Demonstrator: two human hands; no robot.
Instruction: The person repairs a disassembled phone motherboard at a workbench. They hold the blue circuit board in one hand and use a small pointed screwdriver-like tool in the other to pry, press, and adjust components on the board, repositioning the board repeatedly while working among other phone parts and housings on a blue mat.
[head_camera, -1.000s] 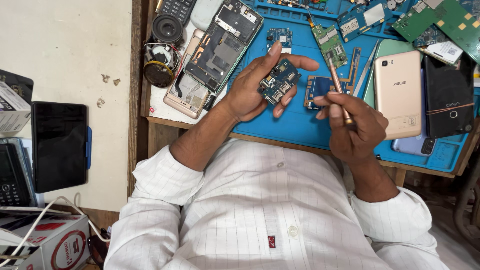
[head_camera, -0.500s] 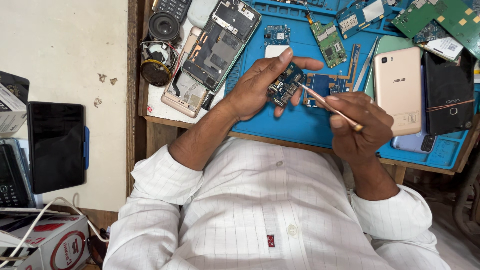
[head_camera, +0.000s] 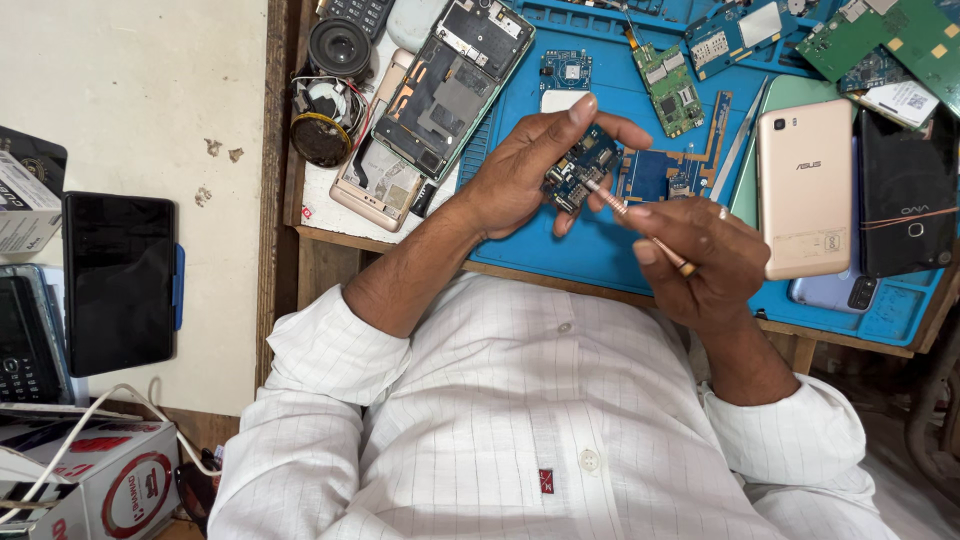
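My left hand (head_camera: 520, 170) holds a small blue circuit board (head_camera: 580, 166) above the blue work mat (head_camera: 600, 240), pinched between thumb and fingers. My right hand (head_camera: 700, 255) grips a thin copper-coloured tool (head_camera: 640, 228) like a pen. The tool's tip touches the lower edge of the circuit board. Both white-sleeved forearms reach over the bench's front edge.
An opened phone chassis (head_camera: 455, 85) and a phone back (head_camera: 375, 185) lie left of the mat. A gold phone (head_camera: 805, 185), a black phone (head_camera: 910, 195) and several loose circuit boards (head_camera: 670, 85) lie on the right and at the back. A black tablet (head_camera: 118, 280) rests at far left.
My right hand has turned the tool from upright to slanting leftward, bringing its tip onto the circuit board. My left hand has tilted the board slightly toward it.
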